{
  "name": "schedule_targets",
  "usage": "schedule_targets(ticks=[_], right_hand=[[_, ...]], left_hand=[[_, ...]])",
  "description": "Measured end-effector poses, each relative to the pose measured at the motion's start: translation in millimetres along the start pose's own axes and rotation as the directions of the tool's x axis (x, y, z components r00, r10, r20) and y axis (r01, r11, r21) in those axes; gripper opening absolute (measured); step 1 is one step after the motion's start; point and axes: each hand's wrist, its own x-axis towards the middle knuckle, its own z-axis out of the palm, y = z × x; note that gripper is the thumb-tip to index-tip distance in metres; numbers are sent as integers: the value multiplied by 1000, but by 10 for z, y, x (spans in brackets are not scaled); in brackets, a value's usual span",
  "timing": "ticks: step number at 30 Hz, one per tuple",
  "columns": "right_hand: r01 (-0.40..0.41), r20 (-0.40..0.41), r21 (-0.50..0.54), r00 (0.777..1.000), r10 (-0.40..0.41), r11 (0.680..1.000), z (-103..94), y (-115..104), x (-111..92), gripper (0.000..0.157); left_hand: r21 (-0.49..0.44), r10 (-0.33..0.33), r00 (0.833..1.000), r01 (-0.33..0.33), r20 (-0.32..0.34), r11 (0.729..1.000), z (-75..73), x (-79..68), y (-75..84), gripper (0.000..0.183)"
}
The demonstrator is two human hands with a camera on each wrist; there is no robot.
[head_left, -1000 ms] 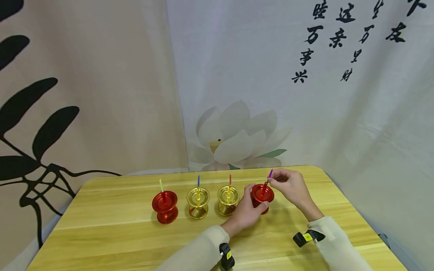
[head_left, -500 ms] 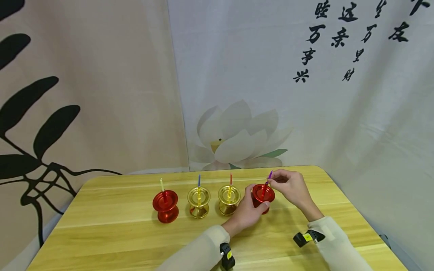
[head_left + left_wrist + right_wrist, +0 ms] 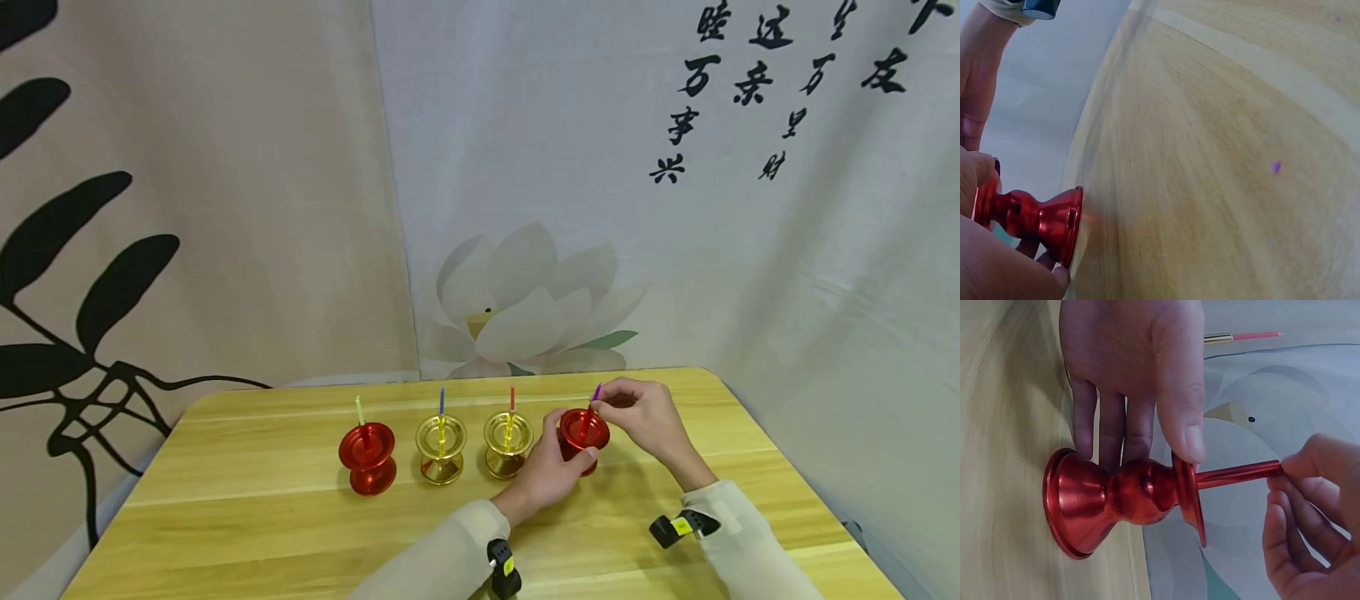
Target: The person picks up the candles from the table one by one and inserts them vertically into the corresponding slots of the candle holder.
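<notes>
At the right end of a row, my left hand (image 3: 545,467) grips a shiny red candle holder (image 3: 585,428) from its left side, thumb up by the dish. In the right wrist view the holder's wide base (image 3: 1075,506) stands on the table and a red tube (image 3: 1238,474) rises from the dish. My right hand (image 3: 641,412) pinches a thin purple candle (image 3: 597,392) at the tube's top, its tip showing above the fingers in the head view. From the right wrist, fingertips (image 3: 1294,465) sit right at the tube's end and hide the candle.
Left of the hands stand a gold holder (image 3: 507,425) with a red candle, another gold holder (image 3: 441,437) with a blue one, and a red holder (image 3: 366,450) with a pale yellow one. A purple crumb (image 3: 1276,167) lies on the wooden table (image 3: 247,500).
The purple candle's tip sits slightly lower over the red holder than before. Both hands keep their hold, and the head view has shifted a little.
</notes>
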Motion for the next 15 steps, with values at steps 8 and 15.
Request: schedule_targets(ticks=[8, 15], right_hand=[[-17, 34, -20, 999, 17, 1000, -2, 17, 20, 4], [-34, 45, -12, 998, 35, 999, 0, 44, 0, 5]], left_hand=[[4, -7, 1000, 7, 13, 1000, -16, -19, -23, 78], [63, -34, 997, 30, 69, 998, -134, -221, 48, 85]])
